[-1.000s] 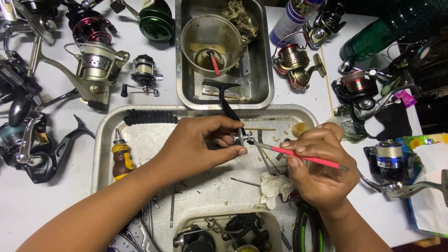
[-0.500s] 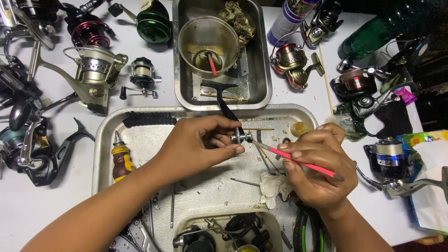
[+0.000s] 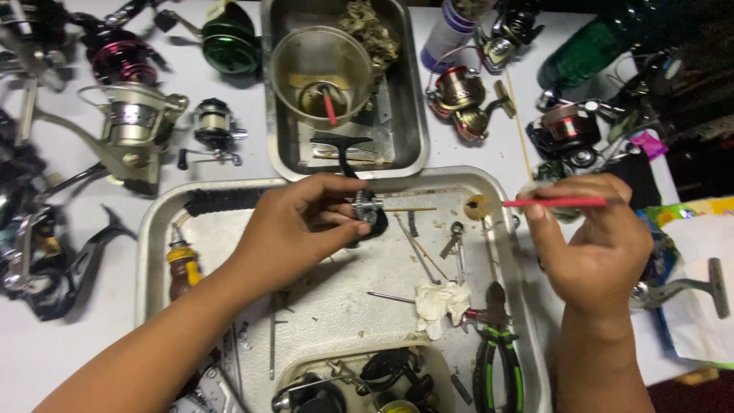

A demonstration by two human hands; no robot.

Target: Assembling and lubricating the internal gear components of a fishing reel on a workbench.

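My left hand (image 3: 302, 229) pinches a small toothed metal reel gear (image 3: 368, 208) over the big metal tray (image 3: 153, 222). My right hand (image 3: 592, 245) is at the tray's right rim and holds a thin red-handled brush (image 3: 562, 203) level, its tip pointing left toward a small round yellowish part (image 3: 479, 206). The brush is well apart from the gear.
A crumpled white tissue (image 3: 440, 304), green-handled pliers (image 3: 495, 352), a yellow-handled tool (image 3: 182, 260) and loose pins lie in the tray. Behind it a smaller steel pan (image 3: 413, 115) holds a clear cup (image 3: 321, 65). Several fishing reels surround the trays, such as a silver one (image 3: 134, 126).
My right hand has drawn the red brush away from the gear, moving right and up to the tray's rim. My left hand still grips the gear in nearly the same spot.
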